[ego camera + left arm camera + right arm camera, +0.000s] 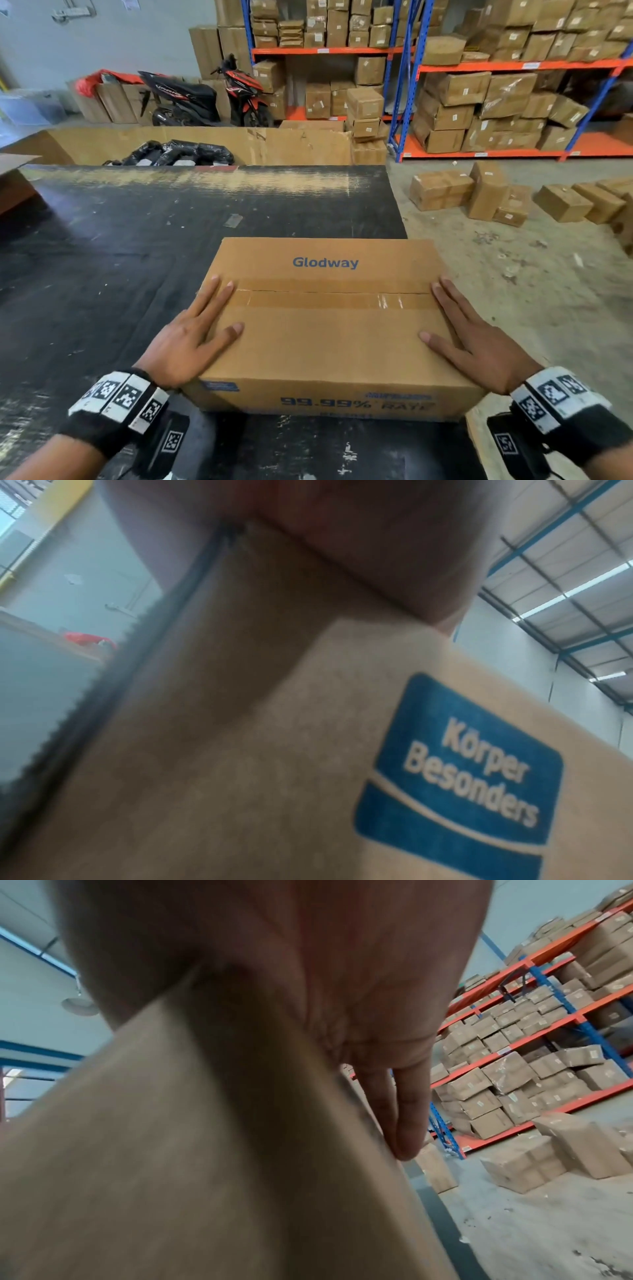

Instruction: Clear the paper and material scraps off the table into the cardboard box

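Black table [120,267]: scuffed top with pale worn streaks along the far edge, taking up the left and centre of the head view. Behind it, blue-and-orange shelving [407,102] stacked with brown cartons; loose cartons [479,195] on the concrete floor to the right; a red-and-black motorbike [205,96] parked by the back wall. Cardboard box [329,329]: sits at the near right corner of the table, flaps closed, top seam covered with brown tape, "Glodway" printed in blue on the far flap, blue lettering on the near side wall. Left wrist view shows the same box [240,750] close up, with a blue "Körper Besonders" label on its side. Left hand [191,335]: flat on the left part of the box top, fingers straight and spread, thumb lying across the near flap, gripping nothing. Right hand [469,332]: flat on the right part of the top, fingers straight, thumb pointing inward, likewise holding nothing; right wrist view shows the palm [342,974] resting against the cardboard. Small pale scrap [233,220] lies on the table beyond the box, well apart from it.
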`<state>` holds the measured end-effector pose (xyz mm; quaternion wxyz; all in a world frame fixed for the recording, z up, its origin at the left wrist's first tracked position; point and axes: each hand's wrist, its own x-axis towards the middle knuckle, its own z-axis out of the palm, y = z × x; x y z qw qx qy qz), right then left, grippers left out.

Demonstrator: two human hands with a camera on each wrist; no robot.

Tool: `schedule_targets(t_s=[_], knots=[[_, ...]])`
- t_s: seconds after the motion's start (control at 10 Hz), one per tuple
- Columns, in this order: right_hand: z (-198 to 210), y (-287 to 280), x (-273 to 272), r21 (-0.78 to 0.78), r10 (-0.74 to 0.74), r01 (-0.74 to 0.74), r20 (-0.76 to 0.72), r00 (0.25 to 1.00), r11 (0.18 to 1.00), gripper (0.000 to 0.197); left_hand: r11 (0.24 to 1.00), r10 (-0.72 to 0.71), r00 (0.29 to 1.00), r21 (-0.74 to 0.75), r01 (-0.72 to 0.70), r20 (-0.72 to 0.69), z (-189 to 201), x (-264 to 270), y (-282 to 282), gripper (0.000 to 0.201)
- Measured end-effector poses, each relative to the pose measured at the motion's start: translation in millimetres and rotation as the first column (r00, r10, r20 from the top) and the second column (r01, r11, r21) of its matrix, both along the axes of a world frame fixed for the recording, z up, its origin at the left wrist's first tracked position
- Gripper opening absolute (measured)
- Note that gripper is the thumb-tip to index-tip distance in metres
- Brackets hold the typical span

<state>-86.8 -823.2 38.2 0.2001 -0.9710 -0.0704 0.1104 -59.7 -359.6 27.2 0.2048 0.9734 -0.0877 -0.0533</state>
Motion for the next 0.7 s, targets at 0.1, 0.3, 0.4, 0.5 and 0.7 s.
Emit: schedule_targets(t_s=[0.1,0.3,0.4,0.5,0.7], knots=[[0,7,-7,0.010,-0.030,0.029,0.022,0.999,1.000,0.091,1.000,0.002,1.000,-0.009,-0.002,-0.002,1,-7,0,0.074],[9,13,-12,0.001,-0.064,0.064,0.024,0.998,0.998,0.086,1.000,0.020,1.000,-0.012,-0.020,-0.006,4,-7,-2,0.074],[10,15,-13,0.019,-0.076,0.075,0.034,0.997,0.997,0.086,1.000,0.007,1.000,-0.016,-0.007,0.001,4,-8,0,0.078],[6,12,-12,0.037,-0.078,0.076,0.058,0.995,0.996,0.084,0.995,0.054,0.999,-0.086,-0.054,-0.003,3,-8,-1,0.082],[2,-15,-36,0.417,-0.276,0.203,0.121,0.954,0.886,0.064,0.841,0.379,0.913,-0.469,-0.271,0.152,-4,-31,42,0.053]])
